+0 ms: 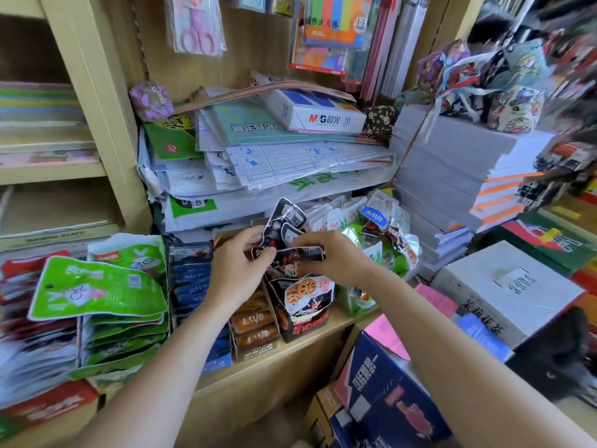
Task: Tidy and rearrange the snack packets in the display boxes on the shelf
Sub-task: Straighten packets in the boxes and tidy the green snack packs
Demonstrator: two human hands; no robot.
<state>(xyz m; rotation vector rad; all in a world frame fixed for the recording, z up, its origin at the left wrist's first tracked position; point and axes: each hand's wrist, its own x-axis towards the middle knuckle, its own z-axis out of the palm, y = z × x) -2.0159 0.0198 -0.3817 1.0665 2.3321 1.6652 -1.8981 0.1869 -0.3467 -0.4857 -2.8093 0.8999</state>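
Beige wooden shelf (274,376) is carrying crammed cardboard display boxes (255,347); left hand (239,263) and right hand (336,257) are both pinching glossy black snack packets (286,218).

Pale wooden shelving (97,101) crammed with stacked paper (452,176) and stationery, under even light.

Looks like a small stationery shop: snack packets (97,287) in display boxes (305,324), hanging scissors (197,33), stacked notebooks (265,147) on shelves.

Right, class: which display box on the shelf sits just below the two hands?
The black box, with a lotus-root packet at its front, right of the orange-packet box. The left hand and right hand hold black packets above it.
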